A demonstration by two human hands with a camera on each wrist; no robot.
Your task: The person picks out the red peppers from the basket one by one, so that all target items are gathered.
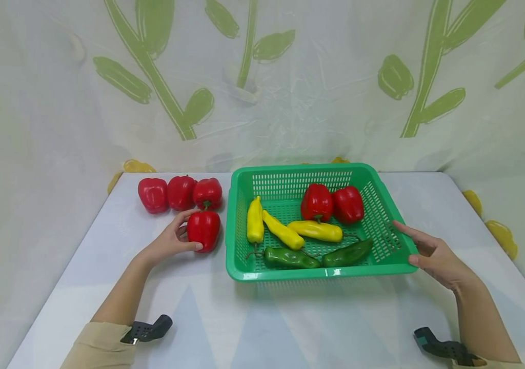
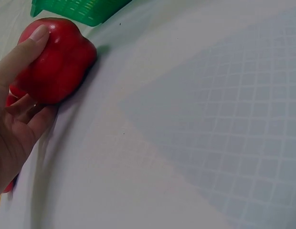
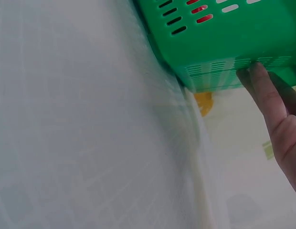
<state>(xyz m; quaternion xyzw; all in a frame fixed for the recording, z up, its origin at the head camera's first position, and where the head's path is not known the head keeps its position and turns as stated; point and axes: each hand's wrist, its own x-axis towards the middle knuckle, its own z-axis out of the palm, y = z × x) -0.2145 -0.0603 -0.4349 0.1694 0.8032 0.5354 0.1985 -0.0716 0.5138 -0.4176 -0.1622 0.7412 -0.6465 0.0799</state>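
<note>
Broad tabletop (image 1: 308,328) before basket (image 1: 285,277), far edge (image 1: 410,172) behind, left hand (image 1: 173,240) around pepper (image 1: 204,230)

Four bell peppers (image 1: 181,193) left of basket (image 1: 281,275)

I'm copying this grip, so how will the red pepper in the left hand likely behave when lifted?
The red pepper will probably feel firm, since no dent shows where the left hand holds it. Its glossy skin may prove slippery. Its rounded, lobed sides suggest it might roll if let go.
</note>
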